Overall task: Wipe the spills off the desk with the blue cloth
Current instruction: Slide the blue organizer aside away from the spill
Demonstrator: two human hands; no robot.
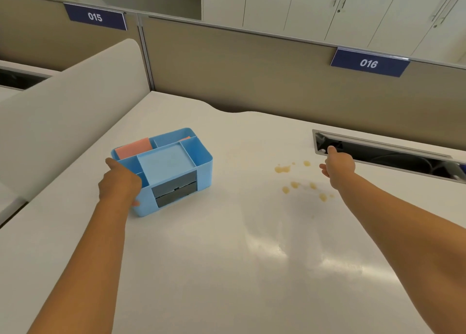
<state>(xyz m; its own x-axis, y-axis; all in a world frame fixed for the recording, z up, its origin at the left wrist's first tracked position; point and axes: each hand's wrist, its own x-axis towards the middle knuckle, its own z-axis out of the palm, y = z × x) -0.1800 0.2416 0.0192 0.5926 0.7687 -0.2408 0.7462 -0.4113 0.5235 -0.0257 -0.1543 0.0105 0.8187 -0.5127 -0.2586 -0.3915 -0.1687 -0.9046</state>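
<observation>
On the white worktop (227,258), the left hand (118,182) rests against the near left corner of a light blue desk organizer (174,167), its grip wrapped on the organizer's wall. The right hand (338,163) hovers with fingers loosely apart, empty, just beside the yellowish spills (297,180) and near the cable slot (385,154). A pink cloth (133,148) stands in the organizer's rear left compartment. No blue cloth can be made out; the organizer's compartments are partly hidden.
</observation>
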